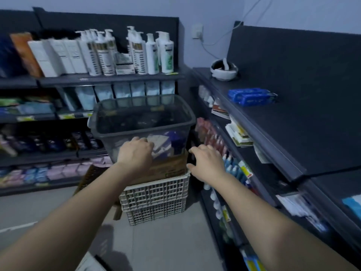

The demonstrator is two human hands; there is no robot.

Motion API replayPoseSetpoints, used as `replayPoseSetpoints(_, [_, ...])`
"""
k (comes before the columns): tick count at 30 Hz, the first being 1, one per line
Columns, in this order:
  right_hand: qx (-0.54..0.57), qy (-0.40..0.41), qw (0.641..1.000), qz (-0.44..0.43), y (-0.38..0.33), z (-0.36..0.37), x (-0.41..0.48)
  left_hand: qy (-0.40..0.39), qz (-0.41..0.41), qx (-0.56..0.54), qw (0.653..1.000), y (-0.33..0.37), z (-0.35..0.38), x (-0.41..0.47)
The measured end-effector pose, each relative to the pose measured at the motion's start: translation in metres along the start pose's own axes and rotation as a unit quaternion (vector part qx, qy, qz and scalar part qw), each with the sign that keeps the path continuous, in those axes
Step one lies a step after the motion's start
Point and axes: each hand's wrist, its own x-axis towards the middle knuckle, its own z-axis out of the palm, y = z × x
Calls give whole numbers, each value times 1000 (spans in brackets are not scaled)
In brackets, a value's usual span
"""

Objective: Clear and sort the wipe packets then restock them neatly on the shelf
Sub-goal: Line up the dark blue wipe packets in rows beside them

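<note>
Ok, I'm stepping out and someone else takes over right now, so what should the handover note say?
Left hand: against the front wall of the dark grey see-through plastic basket, fingers curled, grip unclear.
Right hand: open, fingers spread, beside the basket's right corner, holding nothing.
Basket sits on a brown cardboard box over white lattice crates; white and blue packets show inside.
Done: nothing I can confirm.
Left: sorting the packets, restocking the shelf.

Both forearms (82,210) are bare (as are left hand (135,153) and right hand (207,163)).

Pump bottles (136,53), mortar (224,71), blue boxes (252,96) — perhaps toothpaste
</note>
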Motion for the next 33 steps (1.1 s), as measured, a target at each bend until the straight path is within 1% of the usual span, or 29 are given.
replayPoseSetpoints(5, [2, -18, 999, -47, -23, 21, 91, 5, -45, 8, 999, -54, 28, 52])
replayPoseSetpoints(10, [-1, -6, 997, -79, -35, 38, 194, 13, -83, -8, 996, -97, 54, 125])
replayPoseSetpoints(14, [-13, -30, 996, -80, -34, 47, 268, -14, -112, -29, 993, -129, 75, 183])
replayPoseSetpoints(16, [-21, -50, 996, -75, -32, 54, 300, -65, -122, -35, 990, -141, 88, 206])
replayPoseSetpoints(19, [-47, -111, 991, -61, -27, 72, 339, -179, -135, -46, 973, -159, 113, 233])
replayPoseSetpoints(22, [-63, -195, 978, -35, -18, 96, 370, -260, -115, -45, 958, -179, 152, 258])
replayPoseSetpoints(26, [-56, -270, 961, 17, -6, 132, 403, -354, -96, -68, 928, -197, 199, 287])
replayPoseSetpoints(30, [-44, -364, 928, 66, 8, 169, 429, -453, -82, -84, 884, -207, 242, 308])
replayPoseSetpoints(31, [-38, -385, 918, 86, 11, 177, 435, -465, -89, -80, 877, -210, 252, 309])
replayPoseSetpoints(33, [-18, -416, 900, 131, 17, 193, 444, -479, -138, -92, 862, -216, 273, 307])
